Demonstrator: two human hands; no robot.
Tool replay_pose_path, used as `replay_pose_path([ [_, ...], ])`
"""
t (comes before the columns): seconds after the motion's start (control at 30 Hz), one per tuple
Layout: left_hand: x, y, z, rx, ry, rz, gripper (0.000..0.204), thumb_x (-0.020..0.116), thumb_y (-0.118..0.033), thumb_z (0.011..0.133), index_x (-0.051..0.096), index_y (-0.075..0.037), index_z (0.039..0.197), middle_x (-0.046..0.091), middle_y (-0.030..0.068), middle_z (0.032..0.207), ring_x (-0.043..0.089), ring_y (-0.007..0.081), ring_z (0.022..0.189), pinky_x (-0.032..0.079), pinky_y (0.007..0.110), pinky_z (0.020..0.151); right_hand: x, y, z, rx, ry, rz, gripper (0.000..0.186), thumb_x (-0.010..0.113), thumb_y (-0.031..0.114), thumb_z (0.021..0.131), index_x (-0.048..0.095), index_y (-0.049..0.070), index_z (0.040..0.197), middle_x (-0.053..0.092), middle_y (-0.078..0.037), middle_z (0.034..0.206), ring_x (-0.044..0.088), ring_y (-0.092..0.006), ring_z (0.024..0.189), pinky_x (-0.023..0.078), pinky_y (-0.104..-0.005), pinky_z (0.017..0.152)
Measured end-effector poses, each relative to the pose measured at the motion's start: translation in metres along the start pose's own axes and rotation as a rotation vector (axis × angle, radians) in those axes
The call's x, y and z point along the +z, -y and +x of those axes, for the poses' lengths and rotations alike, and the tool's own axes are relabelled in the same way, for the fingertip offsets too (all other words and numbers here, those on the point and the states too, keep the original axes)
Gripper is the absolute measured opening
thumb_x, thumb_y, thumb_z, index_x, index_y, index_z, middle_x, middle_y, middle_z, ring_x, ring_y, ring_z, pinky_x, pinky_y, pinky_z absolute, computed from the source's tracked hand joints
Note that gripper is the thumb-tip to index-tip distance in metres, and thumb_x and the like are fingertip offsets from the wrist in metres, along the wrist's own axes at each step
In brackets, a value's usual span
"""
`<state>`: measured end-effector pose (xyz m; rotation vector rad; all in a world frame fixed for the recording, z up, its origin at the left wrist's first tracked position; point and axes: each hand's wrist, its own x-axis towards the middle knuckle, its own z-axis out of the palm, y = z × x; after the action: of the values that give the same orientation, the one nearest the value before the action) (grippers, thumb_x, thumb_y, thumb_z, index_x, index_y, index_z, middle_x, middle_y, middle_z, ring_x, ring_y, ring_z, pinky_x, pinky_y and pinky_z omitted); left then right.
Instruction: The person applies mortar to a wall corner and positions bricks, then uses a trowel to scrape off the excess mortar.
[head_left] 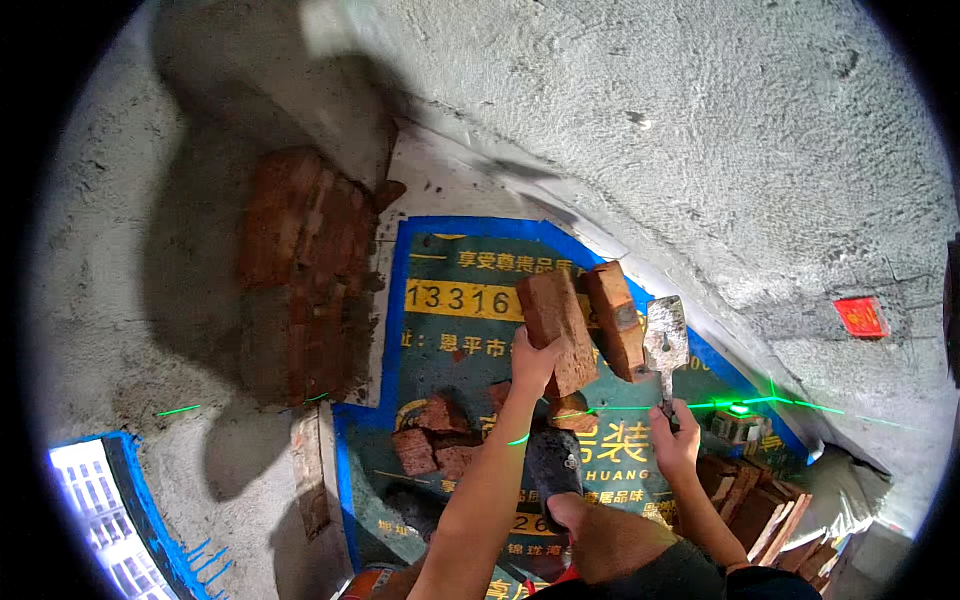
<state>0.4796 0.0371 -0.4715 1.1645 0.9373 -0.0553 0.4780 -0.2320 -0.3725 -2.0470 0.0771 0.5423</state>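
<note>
My left hand [537,357] grips a reddish brick [555,318] from its near left side. Just right of it lies another brick [615,315]. My right hand [676,436] is closed on the handle of a mortar-smeared metal trowel [667,330], whose blade points away from me. Broken brick pieces [430,452] lie below and left of my left hand, on the green printed floor sheet [450,300] edged with blue tape. My shod foot [552,470] rests on the sheet between my arms.
A stack of bricks [300,275] stands on the left by rough plastered walls [700,120]. At right are a laser level [737,425] casting green lines, more bricks [760,515], a pale sack [845,485] and a red card [860,316] on the wall. A bright window [100,510] shows at lower left.
</note>
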Motion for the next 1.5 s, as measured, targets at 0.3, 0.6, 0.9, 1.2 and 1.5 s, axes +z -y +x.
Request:
replay_pose_path([
  [0.3, -0.103, -0.045, -0.112, 0.0, 0.343, -0.692, 0.083, 0.076, -0.037, 0.083, 0.037, 0.002, 0.145, 0.054, 0.018, 0.136, 0.056, 0.0304, 0.121, 0.046, 0.045, 0.101, 0.005, -0.023, -0.013, -0.075, 0.109, 0.119, 0.012, 0.059, 0.012, 0.095, 0.052, 0.003, 0.091, 0.048, 0.001, 0.078, 0.041, -0.0071, 0.07, 0.036, -0.026, 0.06],
  [0.6, -0.155, -0.084, -0.246, 0.164, 0.121, -0.794, 0.117, 0.066, -0.074, 0.065, 0.031, -0.002, 0.151, 0.045, 0.0166, 0.147, 0.05, 0.03, 0.129, 0.04, 0.044, 0.108, 0.04, -0.023, -0.025, -0.112, 0.16, 0.154, 0.013, 0.058, 0.013, 0.096, 0.053, 0.005, 0.088, 0.045, 0.004, 0.071, 0.039, -0.0051, 0.063, 0.032, -0.0258, 0.054],
  [0.9, -0.231, -0.161, -0.247, 0.415, -0.338, -0.009, 0.097, 0.09, -0.023, 0.06, 0.045, -0.002, 0.144, 0.056, 0.0129, 0.136, 0.055, 0.027, 0.124, 0.042, 0.038, 0.104, 0.05, -0.006, -0.053, 0.083, 0.351, 0.182, 0.017, 0.062, 0.014, 0.093, 0.053, 0.004, 0.084, 0.046, 0.003, 0.072, 0.039, -0.0048, 0.066, 0.031, -0.0254, 0.054],
  [1.2, -0.337, -0.206, -0.179, 0.447, -0.8, 1.127, 0.097, 0.091, -0.032, 0.057, 0.05, -0.011, 0.143, 0.04, 0.0225, 0.14, 0.044, 0.0389, 0.129, 0.039, 0.046, 0.108, 0.062, -0.002, -0.061, -0.019, 0.393, 0.114, 0.02, 0.062, 0.015, 0.093, 0.052, 0.002, 0.082, 0.046, 0.0, 0.069, 0.039, -0.0088, 0.066, 0.033, -0.0292, 0.055],
  [1.5, -0.326, -0.218, -0.162, 0.407, -0.72, 1.077, 0.096, 0.087, -0.026, 0.062, 0.044, -0.012, 0.147, 0.04, 0.0222, 0.144, 0.038, 0.0369, 0.136, 0.036, 0.046, 0.11, 0.06, 0.0, -0.054, 0.031, 0.455, 0.106, 0.022, 0.061, 0.019, 0.096, 0.05, 0.006, 0.083, 0.043, 0.004, 0.066, 0.037, -0.0045, 0.057, 0.03, -0.0268, 0.05],
])
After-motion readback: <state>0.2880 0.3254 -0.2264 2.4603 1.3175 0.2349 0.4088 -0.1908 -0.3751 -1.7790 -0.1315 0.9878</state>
